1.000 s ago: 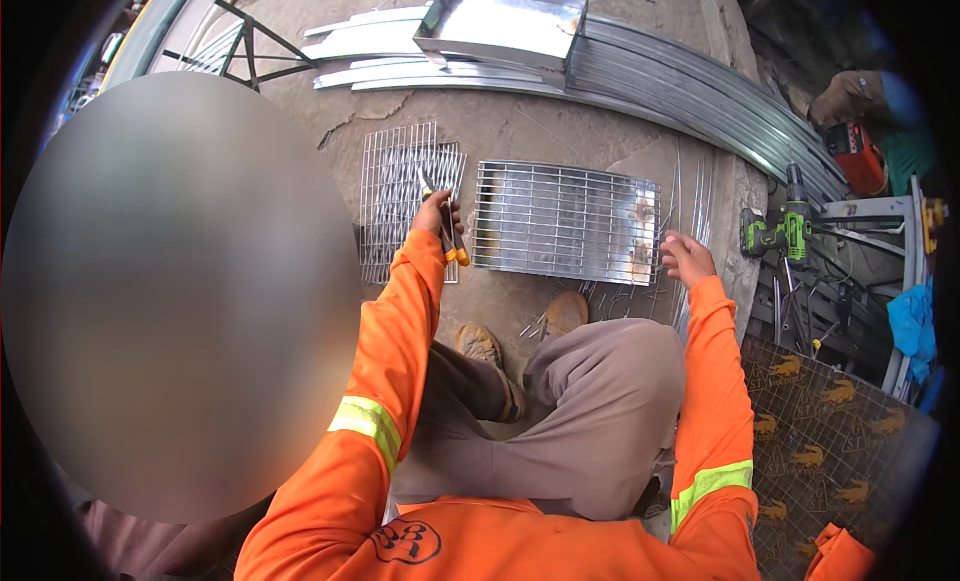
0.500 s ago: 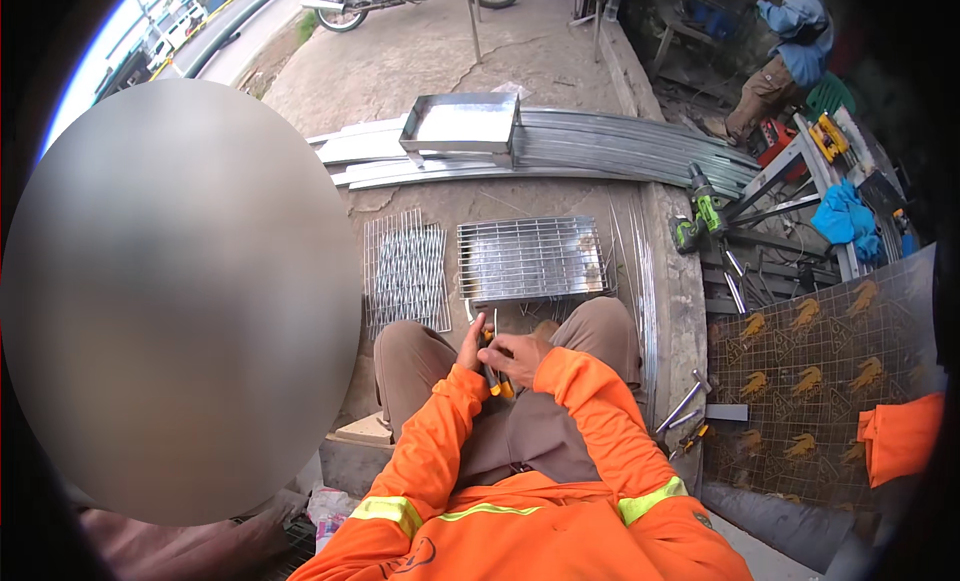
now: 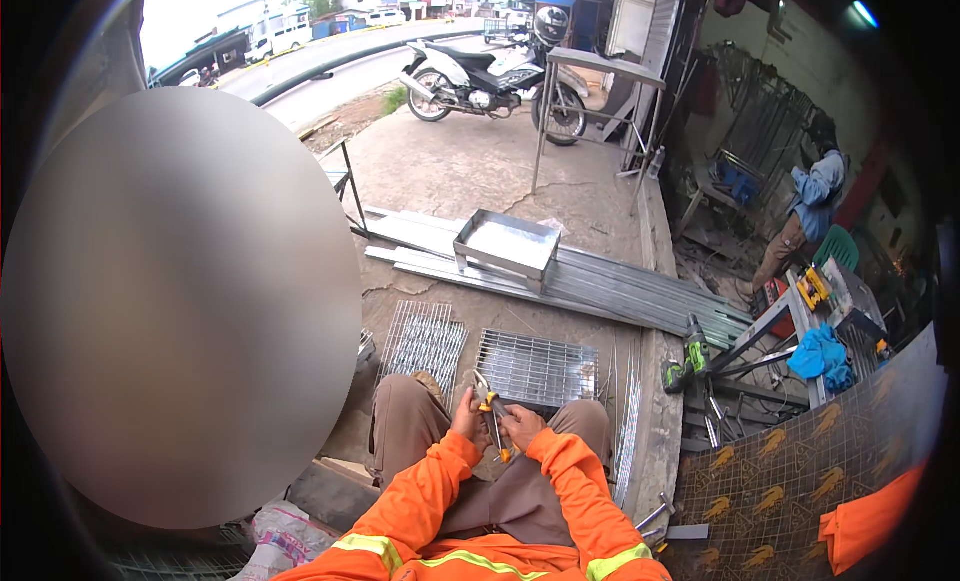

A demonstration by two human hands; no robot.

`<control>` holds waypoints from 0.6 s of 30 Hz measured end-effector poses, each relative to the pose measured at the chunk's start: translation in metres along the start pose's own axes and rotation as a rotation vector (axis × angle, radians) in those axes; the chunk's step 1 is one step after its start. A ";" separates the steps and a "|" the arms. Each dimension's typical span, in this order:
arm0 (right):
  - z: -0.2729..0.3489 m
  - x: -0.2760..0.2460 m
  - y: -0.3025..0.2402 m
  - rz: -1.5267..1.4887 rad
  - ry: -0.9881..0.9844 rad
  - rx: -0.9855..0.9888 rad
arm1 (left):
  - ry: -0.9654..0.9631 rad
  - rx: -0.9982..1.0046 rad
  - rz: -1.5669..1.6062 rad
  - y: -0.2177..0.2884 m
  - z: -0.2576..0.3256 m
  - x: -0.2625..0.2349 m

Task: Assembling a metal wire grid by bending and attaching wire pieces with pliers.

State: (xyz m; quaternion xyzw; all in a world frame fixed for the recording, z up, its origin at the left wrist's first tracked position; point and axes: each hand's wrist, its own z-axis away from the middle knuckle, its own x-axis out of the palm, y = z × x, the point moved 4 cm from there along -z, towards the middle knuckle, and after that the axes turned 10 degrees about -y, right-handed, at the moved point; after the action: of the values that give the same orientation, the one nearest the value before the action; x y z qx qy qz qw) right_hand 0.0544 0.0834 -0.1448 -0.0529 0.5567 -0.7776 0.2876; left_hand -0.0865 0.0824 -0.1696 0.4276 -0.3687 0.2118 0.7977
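Observation:
A pair of pliers with yellow and black handles is held upright between my knees, jaws pointing away from me. My left hand is closed round it from the left side. My right hand has its fingers curled in close against the handles from the right; what they pinch, if anything, is too small to make out. Just beyond my hands, a wire grid lies over a shiny metal sheet or tray. To its left are more wire grid pieces, with twisted or wavy metal strips on them.
A sheet-metal tray on legs stands on long metal strips. A green drill is at the right, near a metal frame with a blue cloth. A motorcycle is parked beyond. A co-worker stands far right.
My view has tipped up, showing more of the street and workshop. The pliers' jaws now show above my hands, and my right hand has shifted from over the pliers to their right side.

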 end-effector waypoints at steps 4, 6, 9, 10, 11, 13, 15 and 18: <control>0.010 -0.023 -0.003 -0.155 0.069 -0.014 | 0.020 -0.083 0.097 0.001 -0.006 0.006; 0.024 -0.023 -0.013 -0.410 0.021 -0.038 | -0.041 -0.096 0.140 -0.001 -0.008 0.008; 0.047 -0.031 -0.036 -0.554 -0.063 0.016 | -0.245 -0.160 0.212 -0.011 -0.014 0.006; 0.055 -0.035 -0.036 -0.565 -0.056 0.023 | -0.367 -0.203 0.267 -0.011 -0.009 0.020; 0.063 -0.038 -0.035 -0.563 -0.047 0.031 | -0.407 -0.252 0.289 -0.015 -0.003 0.032; 0.073 -0.040 -0.039 -0.603 -0.050 -0.014 | -0.294 -0.256 0.086 -0.016 0.000 0.041; 0.079 -0.044 -0.040 -0.613 -0.032 -0.045 | -0.266 -0.260 0.083 -0.016 -0.007 0.040; 0.085 -0.063 -0.024 -0.587 0.162 -0.089 | 0.040 -0.205 -0.015 -0.019 -0.035 0.007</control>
State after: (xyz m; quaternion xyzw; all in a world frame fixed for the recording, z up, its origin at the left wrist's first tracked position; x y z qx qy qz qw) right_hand 0.1318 0.0500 -0.0766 -0.1618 0.5721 -0.8040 0.0029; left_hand -0.0551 0.1019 -0.1868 0.3424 -0.3691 0.1757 0.8460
